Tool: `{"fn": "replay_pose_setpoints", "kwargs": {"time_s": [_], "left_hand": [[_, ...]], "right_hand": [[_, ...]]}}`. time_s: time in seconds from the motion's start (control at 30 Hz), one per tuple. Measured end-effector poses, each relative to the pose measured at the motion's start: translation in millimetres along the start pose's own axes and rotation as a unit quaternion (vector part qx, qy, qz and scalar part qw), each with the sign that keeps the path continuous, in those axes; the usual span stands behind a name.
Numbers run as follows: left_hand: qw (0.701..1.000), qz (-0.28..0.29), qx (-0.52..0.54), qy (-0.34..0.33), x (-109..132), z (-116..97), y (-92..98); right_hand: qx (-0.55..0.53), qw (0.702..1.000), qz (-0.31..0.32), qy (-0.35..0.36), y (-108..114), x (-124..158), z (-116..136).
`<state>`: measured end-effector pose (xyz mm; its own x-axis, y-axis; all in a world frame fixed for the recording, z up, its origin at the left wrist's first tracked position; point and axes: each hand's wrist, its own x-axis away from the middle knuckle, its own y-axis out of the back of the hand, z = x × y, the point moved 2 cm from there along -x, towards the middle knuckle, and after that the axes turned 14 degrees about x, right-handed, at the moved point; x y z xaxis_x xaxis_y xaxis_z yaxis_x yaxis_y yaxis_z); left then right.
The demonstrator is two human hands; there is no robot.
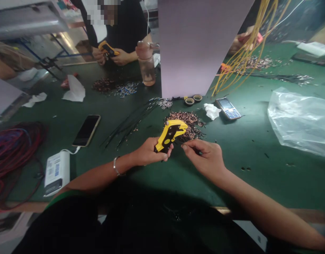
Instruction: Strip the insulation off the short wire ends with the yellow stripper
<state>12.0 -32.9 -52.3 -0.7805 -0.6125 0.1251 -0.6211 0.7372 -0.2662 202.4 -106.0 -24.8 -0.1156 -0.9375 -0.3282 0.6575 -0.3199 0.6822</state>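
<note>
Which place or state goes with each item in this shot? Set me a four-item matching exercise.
Items:
1. Yellow-and-black plastic hand tool
2. Silver metal bangle
3. Crumpled white tissue
4. Clear plastic bag

Places:
A. Worn on the left wrist
B. Gripped in the left hand
C. Lying at the right of the green bench mat
D. Between the heap of copper-coloured wire pieces and the silver keypad mobile phone

Right pairs: 1-B; 2-A; 3-D; 4-C
</note>
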Motion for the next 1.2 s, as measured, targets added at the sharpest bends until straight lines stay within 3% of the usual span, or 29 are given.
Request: {"fn": "replay_pose_setpoints", "kwargs": {"time_s": [0.43, 0.6, 1.03, 1.2], "left_hand": [[0.995, -0.057, -0.077, 0.010, 1.2, -2.5, -4.6], [0.995, -0.048, -0.090, 0.014, 0.8, -2.1, -4.3], [0.992, -0.100, -0.074, 0.020, 0.2, -0.9, -2.9], [0.996, -0.085, 0.007, 0.040, -2.5, 1.8, 5.1]], "right_hand": [[-0.011, 1.000, 0.008, -0.012, -4.0, 0.3, 1.2], [-0.014, 0.999, 0.019, -0.023, -5.7, 0.5, 0.4], [-0.036, 0.998, 0.032, -0.043, -6.4, 0.4, -2.3], [-0.059, 0.996, 0.027, -0.064, -4.4, -2.6, -5.5]]}}
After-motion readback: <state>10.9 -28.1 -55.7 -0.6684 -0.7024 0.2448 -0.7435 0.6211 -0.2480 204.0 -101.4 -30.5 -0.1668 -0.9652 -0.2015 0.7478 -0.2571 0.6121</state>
